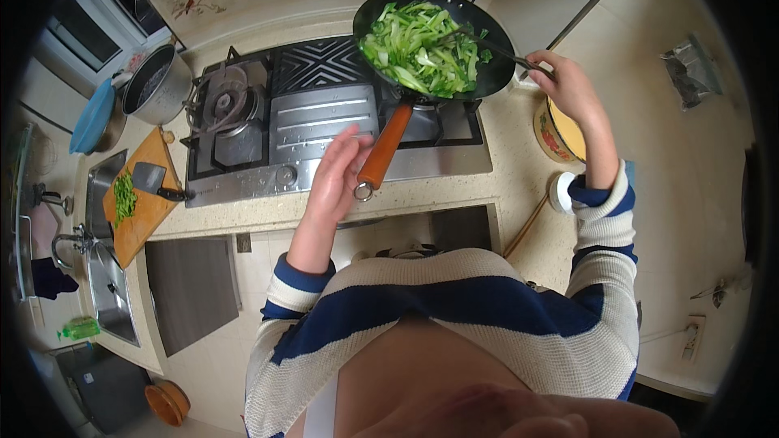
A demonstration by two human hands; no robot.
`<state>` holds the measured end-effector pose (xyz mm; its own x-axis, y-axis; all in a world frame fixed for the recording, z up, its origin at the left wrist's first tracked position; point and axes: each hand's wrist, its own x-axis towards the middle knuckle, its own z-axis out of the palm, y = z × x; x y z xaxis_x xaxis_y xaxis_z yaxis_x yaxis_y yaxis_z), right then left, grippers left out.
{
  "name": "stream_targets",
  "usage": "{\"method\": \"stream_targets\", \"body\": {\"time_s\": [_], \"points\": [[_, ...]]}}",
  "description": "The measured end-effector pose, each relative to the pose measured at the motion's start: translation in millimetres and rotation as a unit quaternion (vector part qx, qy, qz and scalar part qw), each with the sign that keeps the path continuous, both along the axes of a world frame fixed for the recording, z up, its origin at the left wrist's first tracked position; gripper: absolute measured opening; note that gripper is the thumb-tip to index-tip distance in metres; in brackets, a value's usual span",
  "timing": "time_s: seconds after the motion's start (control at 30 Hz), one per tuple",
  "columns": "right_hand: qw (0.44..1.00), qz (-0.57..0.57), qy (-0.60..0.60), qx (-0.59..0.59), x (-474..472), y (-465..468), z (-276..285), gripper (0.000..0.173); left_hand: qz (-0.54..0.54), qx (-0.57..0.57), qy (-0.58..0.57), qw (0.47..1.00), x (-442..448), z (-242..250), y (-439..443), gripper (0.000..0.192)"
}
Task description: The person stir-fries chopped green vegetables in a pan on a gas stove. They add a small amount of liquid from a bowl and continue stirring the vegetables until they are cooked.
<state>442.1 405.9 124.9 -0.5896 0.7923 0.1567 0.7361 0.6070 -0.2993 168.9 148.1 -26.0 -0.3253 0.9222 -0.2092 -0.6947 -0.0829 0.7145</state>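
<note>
A black wok [499, 76] with a wooden handle [388, 145] stands on the right burner of the gas stove [325, 118]. Chopped leafy greens [423, 48] are heaped in it. My right hand [566, 82] grips the dark handle of a spatula [502, 52], whose far end is hidden among the greens. Close to the left side of the wok handle is my left hand [341, 170], with its fingers extended and nothing in its grasp. Whether it touches the handle cannot be told.
Left of the stove, a cutting board [143, 219] bears a cleaver [149, 176] and chopped greens [125, 198], beside a sink [112, 298]. A pot [161, 88] stands behind. On the right are a yellow enamel container [563, 134], a white jar [561, 191] and chopsticks [526, 225].
</note>
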Motion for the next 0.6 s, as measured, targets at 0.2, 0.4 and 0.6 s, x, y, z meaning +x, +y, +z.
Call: {"method": "stream_targets", "body": {"time_s": [0.2,0.4,0.6], "points": [[0.999,0.044,0.023,0.000,-30.0,-1.3,-67.8,0.024,0.161,0.099,0.720,0.668,-9.1,27.5,-9.0,0.035],[0.998,0.062,0.001,-0.034,17.5,-34.1,-31.7,0.021,0.061,0.185,0.824,0.532,-13.5,49.5,-17.0,0.041],[0.996,0.050,-0.068,-0.038,-17.0,-29.8,-24.5,0.023,0.023,0.190,0.830,0.523,-13.6,40.2,-21.0,0.037]]}}
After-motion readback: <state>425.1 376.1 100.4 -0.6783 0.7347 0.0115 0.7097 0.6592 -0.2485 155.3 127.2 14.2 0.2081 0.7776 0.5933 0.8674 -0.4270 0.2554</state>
